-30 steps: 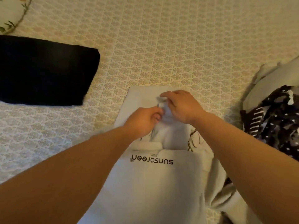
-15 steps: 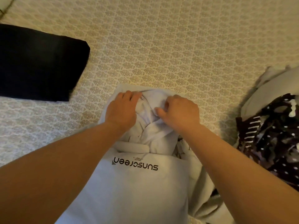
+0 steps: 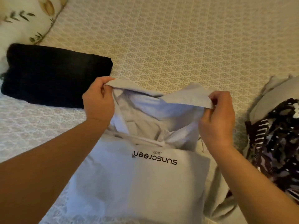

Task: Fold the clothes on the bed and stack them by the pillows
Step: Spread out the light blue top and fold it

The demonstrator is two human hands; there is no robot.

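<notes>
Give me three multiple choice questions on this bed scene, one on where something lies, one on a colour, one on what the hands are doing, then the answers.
1. Where does the folded dark garment lie?
A. Left of the grey top, near the pillow
B. On the patterned clothes
C. Under the grey top

2. What colour is the word printed on the grey top?
A. Red
B. Black
C. Yellow

3. What are the left hand and right hand doing?
A. Lying flat on the bed
B. Each pinching the top's upper edge
C. Both holding the dark garment

Answers: 1 A, it sits by the floral pillow. 2 B, the lettering is black. 3 B, each grips a lifted corner.
</notes>
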